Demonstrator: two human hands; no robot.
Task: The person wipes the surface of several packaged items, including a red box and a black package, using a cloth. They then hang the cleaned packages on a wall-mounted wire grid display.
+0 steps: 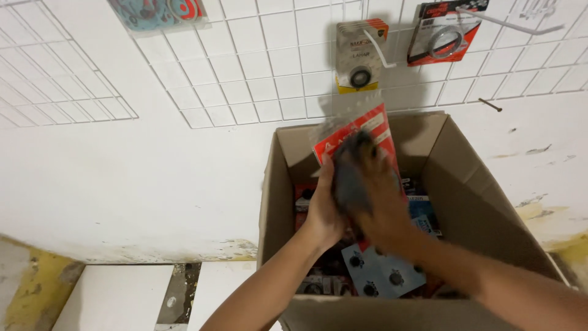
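An open cardboard box (465, 202) stands against a white wall, with several carded packets (383, 273) lying inside. Both my hands reach over the box. My left hand (323, 205) and my right hand (373, 196) together hold a flat red-and-white packet (352, 132) with a dark round part on it, lifted above the box's contents. The packet and my right hand are blurred by motion, and my fingers hide its lower half.
A white wire grid panel (263, 67) covers the wall above the box. Hooks on it carry a stack of yellow-and-white carded rings (360, 58), a red-and-black packet with a ring (444, 34) and a blue-red packet (159, 12). White floor tiles (116, 297) lie to the left.
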